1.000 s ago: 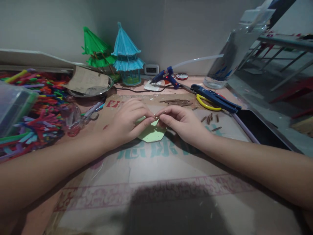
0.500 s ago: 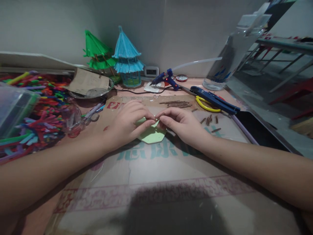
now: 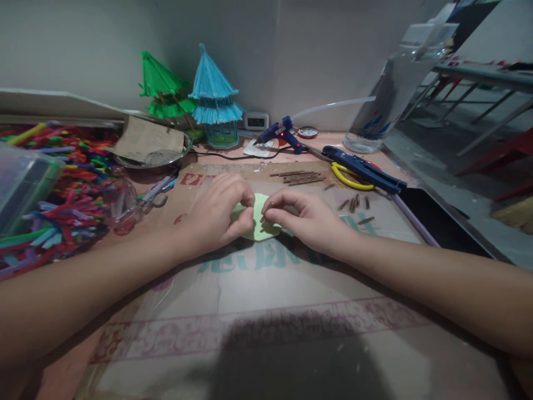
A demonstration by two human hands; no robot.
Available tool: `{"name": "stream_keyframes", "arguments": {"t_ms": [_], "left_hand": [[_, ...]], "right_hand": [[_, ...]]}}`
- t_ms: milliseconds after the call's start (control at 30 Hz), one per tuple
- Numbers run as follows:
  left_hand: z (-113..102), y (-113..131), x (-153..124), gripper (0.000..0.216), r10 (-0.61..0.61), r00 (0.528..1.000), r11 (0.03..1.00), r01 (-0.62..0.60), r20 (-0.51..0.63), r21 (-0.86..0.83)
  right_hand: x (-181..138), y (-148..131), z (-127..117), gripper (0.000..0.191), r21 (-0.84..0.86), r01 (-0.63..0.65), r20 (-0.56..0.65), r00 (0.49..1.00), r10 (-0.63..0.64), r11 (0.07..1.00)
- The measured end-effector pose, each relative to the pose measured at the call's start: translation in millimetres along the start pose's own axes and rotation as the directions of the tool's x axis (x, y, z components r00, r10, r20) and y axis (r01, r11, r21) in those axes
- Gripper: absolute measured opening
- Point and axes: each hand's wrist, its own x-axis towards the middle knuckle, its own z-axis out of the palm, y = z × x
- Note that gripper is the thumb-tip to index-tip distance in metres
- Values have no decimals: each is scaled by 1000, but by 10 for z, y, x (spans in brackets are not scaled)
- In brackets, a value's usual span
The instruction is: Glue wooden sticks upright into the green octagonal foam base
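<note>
A pale green, many-sided flat piece (image 3: 261, 232) lies on the covered cardboard, partly hidden by both hands. My right hand (image 3: 306, 214) is closed in a pinch on a short brown stick (image 3: 262, 218), held over the piece. At the left side of the piece, my left hand (image 3: 220, 208) has thumb and forefinger pressed together; whatever they hold, if anything, is hidden. Several short brown sticks (image 3: 353, 204) lie to the right of my right hand. A bundle of longer brown sticks (image 3: 302, 178) rests behind the hands.
At the back stand a blue pipe-cleaner pavilion (image 3: 215, 89), a green one (image 3: 162, 78) and a blue glue gun (image 3: 278, 133). Colourful pipe cleaners (image 3: 83, 183) heap at left. Yellow-handled pliers (image 3: 352, 180), a blue cutter (image 3: 362, 166), a phone (image 3: 437, 216) and a plastic bottle (image 3: 387, 105) are right.
My hands have moved apart from where their fingertips met above the green piece. More of the piece shows between them, and the stick now stays with my right hand.
</note>
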Motion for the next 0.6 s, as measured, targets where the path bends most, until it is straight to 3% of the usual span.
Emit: {"name": "stream_keyframes", "arguments": {"t_ms": [167, 267, 333, 500, 600], "left_hand": [[-82, 24, -38, 9, 55, 990, 989, -71, -129, -127], [-98, 67, -45, 11, 140, 987, 981, -150, -85, -125], [-76, 78, -38, 7, 132, 989, 988, -136, -63, -66], [66, -9, -19, 30, 3, 1000, 1000, -3, -8, -22], [141, -72, -26, 58, -28, 991, 999, 33, 130, -40]], "right_hand": [[-22, -3, 14, 8, 77, 40, 22, 999, -42, 996], [-17, 37, 34, 8, 143, 49, 13, 999, -52, 988], [-4, 47, 34, 7, 111, 59, -7, 998, -59, 992], [90, -182, -187, 4, -183, 140, 11, 990, -141, 973], [137, -402, -514, 5, -516, 194, 129, 981, -148, 834]]}}
